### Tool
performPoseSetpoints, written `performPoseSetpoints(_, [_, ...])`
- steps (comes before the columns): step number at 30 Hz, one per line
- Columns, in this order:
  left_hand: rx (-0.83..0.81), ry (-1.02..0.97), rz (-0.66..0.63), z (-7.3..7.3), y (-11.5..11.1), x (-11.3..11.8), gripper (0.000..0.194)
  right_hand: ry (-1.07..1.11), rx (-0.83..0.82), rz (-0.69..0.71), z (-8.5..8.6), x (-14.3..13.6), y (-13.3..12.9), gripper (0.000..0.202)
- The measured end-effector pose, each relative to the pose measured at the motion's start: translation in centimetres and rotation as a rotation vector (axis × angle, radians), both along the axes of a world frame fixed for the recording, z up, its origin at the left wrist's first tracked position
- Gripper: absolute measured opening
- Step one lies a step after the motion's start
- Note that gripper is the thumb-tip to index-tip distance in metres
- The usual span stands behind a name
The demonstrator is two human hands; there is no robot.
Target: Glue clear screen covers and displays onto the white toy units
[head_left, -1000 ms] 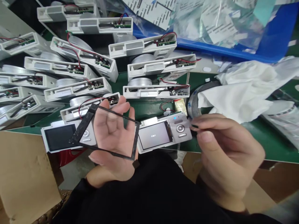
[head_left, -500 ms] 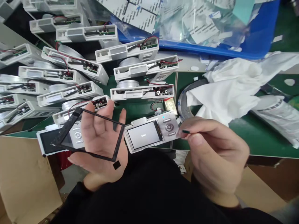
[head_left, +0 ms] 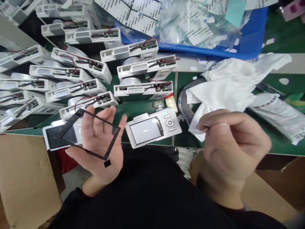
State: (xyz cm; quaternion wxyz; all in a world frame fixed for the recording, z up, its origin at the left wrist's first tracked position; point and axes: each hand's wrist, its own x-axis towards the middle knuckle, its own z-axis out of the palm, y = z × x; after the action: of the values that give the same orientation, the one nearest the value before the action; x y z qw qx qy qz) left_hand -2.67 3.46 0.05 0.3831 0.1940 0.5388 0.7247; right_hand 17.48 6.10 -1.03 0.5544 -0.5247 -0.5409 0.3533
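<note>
My left hand (head_left: 105, 140) is palm up with its fingers apart, carrying a thin black rectangular frame (head_left: 113, 143) across the fingers and palm. A small black square (head_left: 107, 163) sits on the palm by the frame's corner. My right hand (head_left: 228, 143) is closed, thumb and forefinger pinching a small dark strip (head_left: 205, 127); a pale translucent bit shows beside it. Between the hands, a silver-white digital camera (head_left: 152, 127) lies on the bench with its screen lit white. Another camera (head_left: 62, 135), its screen dark, lies partly hidden behind the left hand.
Several open white camera bodies (head_left: 143, 89) with red and black wires stand at the left and back. A blue tray (head_left: 214, 52) of backing sheets is at the back. Right of the lit camera are a tape roll (head_left: 184, 98), white cloth (head_left: 224, 86) and a plastic packet (head_left: 278, 117).
My right hand has moved right, away from the lit camera, with the dark strip still pinched. My left hand has shifted slightly left with the frame. The view has shifted a little.
</note>
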Motion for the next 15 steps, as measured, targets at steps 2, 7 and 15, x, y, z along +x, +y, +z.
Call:
performPoseSetpoints(2, [0.006, -0.001, -0.06, -0.2, -0.7, -0.6, 0.067, 0.0, 0.06, -0.084, 0.0, 0.1, 0.4, 0.012])
performPoseSetpoints(7, [0.04, 0.041, -0.138, -0.9, -2.3, -1.6, 0.072, -0.023, 0.051, -0.194, -0.2, 0.1, 0.9, 0.009])
performPoseSetpoints(15, [0.134, -0.11, -0.339, -2.5, -3.4, -1.9, 0.075, -0.111, 0.073, -0.327, -1.1, 0.8, 2.1, 0.014])
